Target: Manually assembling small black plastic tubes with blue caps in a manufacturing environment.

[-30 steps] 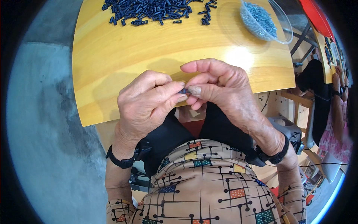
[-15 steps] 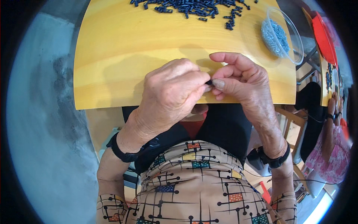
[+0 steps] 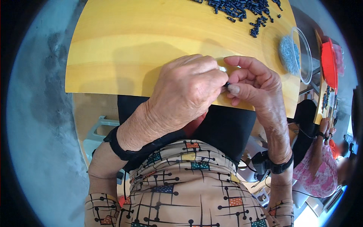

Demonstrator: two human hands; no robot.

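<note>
Over the near edge of the yellow wooden table, my two hands meet at a small black plastic piece. My right hand pinches it between thumb and forefinger, its other fingers curled. My left hand is closed at the piece's other side, with its back up; its fingertips and whatever they grip there are mostly hidden. Farther back lies a heap of similar small black pieces. To its right, a clear round plastic tub holds many small silvery-blue parts, too small to name.
A grey wall or floor surface lies left of the table. On the right, another person in a pink patterned top works at a second table, near a red tray. A pale green stool stands below the table's left side.
The view has turned slightly, so the table and heap appear shifted and tilted. My hands stay together on the small black piece, which still shows between them.
</note>
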